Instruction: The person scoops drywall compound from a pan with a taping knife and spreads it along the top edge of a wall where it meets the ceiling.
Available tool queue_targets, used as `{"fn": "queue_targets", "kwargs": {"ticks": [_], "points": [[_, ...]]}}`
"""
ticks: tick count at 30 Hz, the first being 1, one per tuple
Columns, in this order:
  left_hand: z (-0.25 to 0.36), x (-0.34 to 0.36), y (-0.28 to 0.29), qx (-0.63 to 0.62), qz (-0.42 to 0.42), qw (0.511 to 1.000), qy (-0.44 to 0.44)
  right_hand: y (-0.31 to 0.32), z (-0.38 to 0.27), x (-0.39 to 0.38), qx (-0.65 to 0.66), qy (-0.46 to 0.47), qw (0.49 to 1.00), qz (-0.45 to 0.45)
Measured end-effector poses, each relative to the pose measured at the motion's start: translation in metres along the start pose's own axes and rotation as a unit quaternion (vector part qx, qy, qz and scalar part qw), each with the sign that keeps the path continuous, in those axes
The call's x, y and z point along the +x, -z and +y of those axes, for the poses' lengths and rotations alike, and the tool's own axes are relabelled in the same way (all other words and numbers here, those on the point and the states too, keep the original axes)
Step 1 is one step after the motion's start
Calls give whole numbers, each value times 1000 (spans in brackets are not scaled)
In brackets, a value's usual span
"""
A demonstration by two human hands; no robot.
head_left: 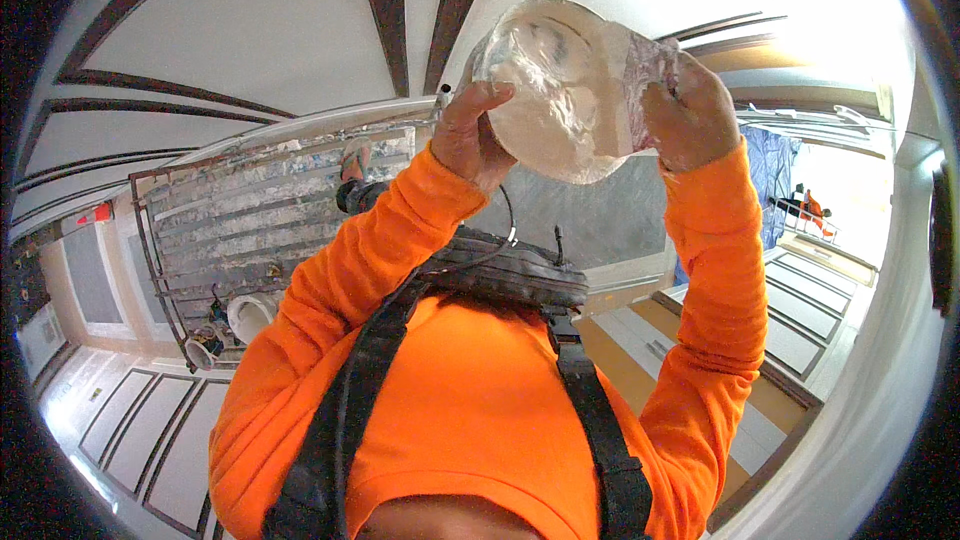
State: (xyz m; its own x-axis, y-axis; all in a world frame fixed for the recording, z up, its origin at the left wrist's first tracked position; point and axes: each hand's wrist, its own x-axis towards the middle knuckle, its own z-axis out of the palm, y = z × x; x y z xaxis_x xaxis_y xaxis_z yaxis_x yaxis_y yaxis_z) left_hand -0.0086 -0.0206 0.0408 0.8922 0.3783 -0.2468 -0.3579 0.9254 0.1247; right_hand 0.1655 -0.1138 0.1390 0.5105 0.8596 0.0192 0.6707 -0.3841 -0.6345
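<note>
A translucent plastic container (pixel 545 105) with whitish smears and a crumpled reddish-white band on its right side is raised high before me, tilted. My left hand (pixel 478 130) grips its left side, thumb lying on the surface. My right hand (pixel 692 115) has its fingers curled around the banded right end. Both orange sleeves are visible, and black straps and a dark bag cross my chest below the container.
Below me are a paint-spattered scaffold platform (pixel 210 225) with metal rails, my foot in a shoe (pixel 353 162) and white buckets (pixel 250 320) at lower left. Dark-trimmed white panels surround the space. A blue tarp (pixel 770 165) and a distant person in orange (pixel 818 212) are at right.
</note>
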Motion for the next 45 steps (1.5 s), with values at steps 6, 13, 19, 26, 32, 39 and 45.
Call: {"fn": "queue_targets", "kwargs": {"ticks": [6, 13, 19, 26, 32, 39, 45], "points": [[-6, 8, 9, 12, -41, 998, -51, -22, -12, 16, -223, 1, 975, 11], [6, 6, -5, 96, -71, 992, -28, -30, -31, 6, -212, 219, 952, 13], [23, 5, 0, 19, -46, 997, 65, -27, -62, -15, -293, 244, 912, -151], [37, 1, -13, 18, -103, 993, 63, 5, -41, -37, -296, 396, 862, -112], [44, -11, -27, 44, -94, 994, 29, 30, -31, -61, -304, 382, 868, -92], [47, -21, -30, 8, -86, 996, 39, 43, -28, -72, -315, 394, 860, -80], [45, -26, -38, 16, -92, 995, 34, 56, -46, -79, -338, 398, 847, -96]]}}
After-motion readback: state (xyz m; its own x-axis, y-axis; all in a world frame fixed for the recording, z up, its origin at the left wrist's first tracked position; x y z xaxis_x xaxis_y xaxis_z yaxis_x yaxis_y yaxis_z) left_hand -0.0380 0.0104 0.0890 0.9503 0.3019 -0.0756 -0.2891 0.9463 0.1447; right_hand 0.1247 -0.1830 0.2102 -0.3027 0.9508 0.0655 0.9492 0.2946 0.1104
